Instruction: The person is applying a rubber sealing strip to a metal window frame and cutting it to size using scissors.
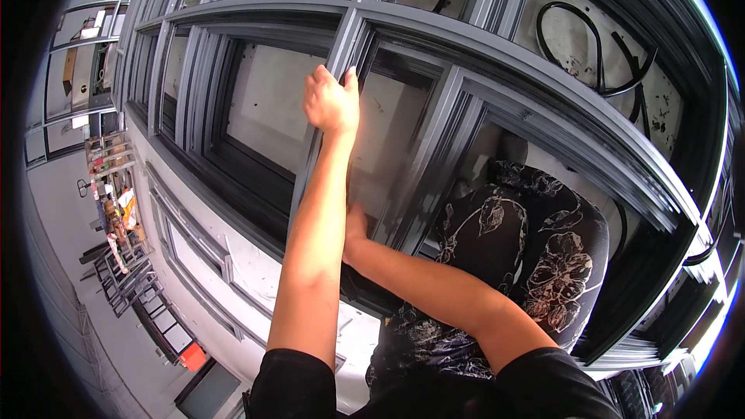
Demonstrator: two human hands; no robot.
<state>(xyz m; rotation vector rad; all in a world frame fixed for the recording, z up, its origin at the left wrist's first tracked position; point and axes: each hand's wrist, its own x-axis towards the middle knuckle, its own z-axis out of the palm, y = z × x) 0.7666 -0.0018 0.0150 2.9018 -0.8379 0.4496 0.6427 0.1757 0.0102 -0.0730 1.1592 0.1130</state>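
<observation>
A large grey metal window frame (264,6) with several openings lies under my hands. My left hand (332,102) is closed round one of its grey crossbars (349,40), thumb on the right side and fingers curled over the left. Farther down the same bar, my right hand (355,231) is against its right side. My left forearm covers part of the right hand, so its fingers are hidden. Behind the bar, a pale floor shows through the openings.
My knees in dark flowered trousers (535,240) are inside a frame opening at the right. Black rubber strips (574,15) lie coiled in the far-right opening. On the left stand a cluttered rack (116,202), an orange-red box (192,356) and more frames (190,252).
</observation>
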